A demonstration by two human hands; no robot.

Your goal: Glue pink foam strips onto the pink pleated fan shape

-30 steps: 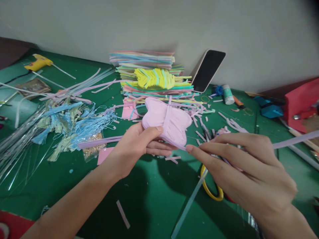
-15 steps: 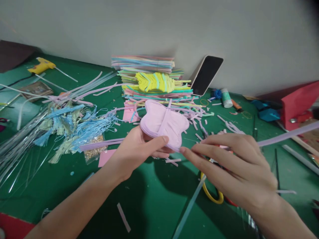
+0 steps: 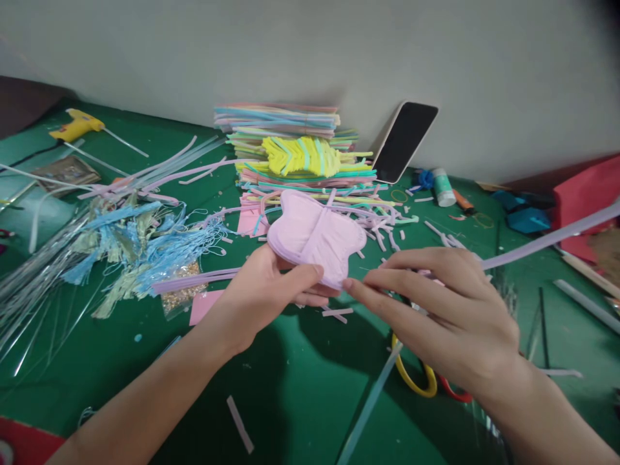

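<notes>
A lilac butterfly-shaped piece (image 3: 317,236) with a raised strip across its middle rests in my left hand (image 3: 271,290), thumb on top and fingers beneath. My right hand (image 3: 436,310) is at its lower right corner, a fingertip touching the edge. A long lilac pipe cleaner (image 3: 552,242) runs from behind my right hand out to the right; the fingers are closed on it, though the grip itself is partly hidden. Under that hand lie scissors with a yellow handle loop (image 3: 416,374) and a red one.
Bundles of coloured pipe cleaners (image 3: 276,119), a yellow-green bundle (image 3: 303,157) and a phone (image 3: 407,142) stand by the wall. Blue tassels (image 3: 179,242), a bag of gold beads (image 3: 180,294) and a yellow glue gun (image 3: 77,126) are left. A glue stick (image 3: 443,187) lies right.
My right hand has shifted slightly left and up, and the pipe cleaner's free length has risen with it. My left hand keeps hold of the butterfly piece. The view has moved slightly.
</notes>
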